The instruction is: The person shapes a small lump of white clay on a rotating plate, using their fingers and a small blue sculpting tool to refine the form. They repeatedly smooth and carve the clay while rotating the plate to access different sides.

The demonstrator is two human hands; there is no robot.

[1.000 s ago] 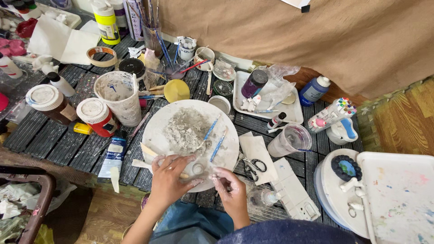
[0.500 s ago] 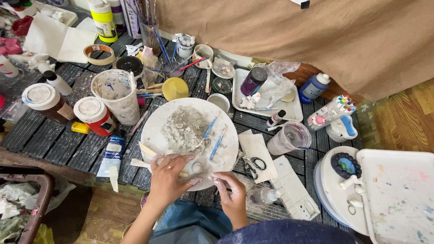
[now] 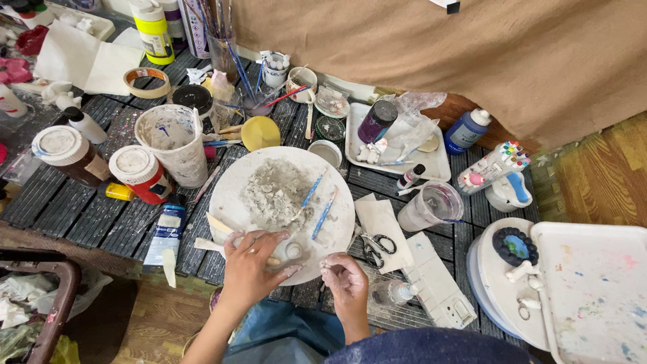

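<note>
A small lump of pale clay (image 3: 292, 251) is seen on the near rim of the round white plate (image 3: 232, 176), just past the left hand (image 3: 255, 263), whose fingers are spread over it. The right hand (image 3: 344, 275) is curled narrow, to the right, slightly farther; its contents cannot be told.
</note>
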